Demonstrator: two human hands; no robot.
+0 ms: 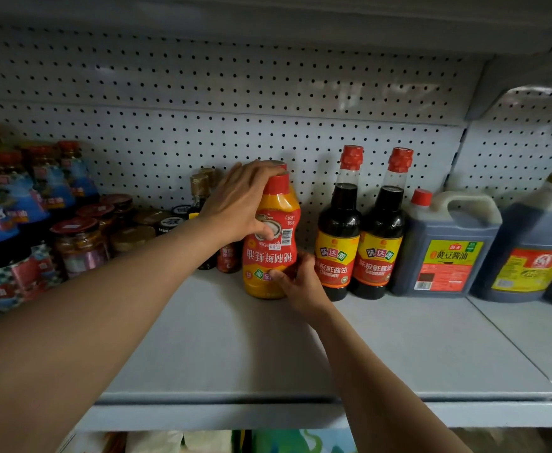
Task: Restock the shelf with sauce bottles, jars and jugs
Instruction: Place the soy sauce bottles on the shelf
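Bare forearms reaching in over grey shelf (382, 354). Right hand (296, 282) curled round lower body of orange squeeze bottle (273, 230); left hand (240, 204) gripping its red-capped top. Bottle upright on shelf. Right of hands: two dark soy bottles (359, 237), then jugs (444, 246). Left of hands: jars (81, 243). Behind: pegboard (235, 103).

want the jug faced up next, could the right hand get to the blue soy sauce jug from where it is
Probably yes. The right hand holds the squeeze bottle low down; only two dark soy bottles stand between it and the blue jug, and the shelf in front is bare.
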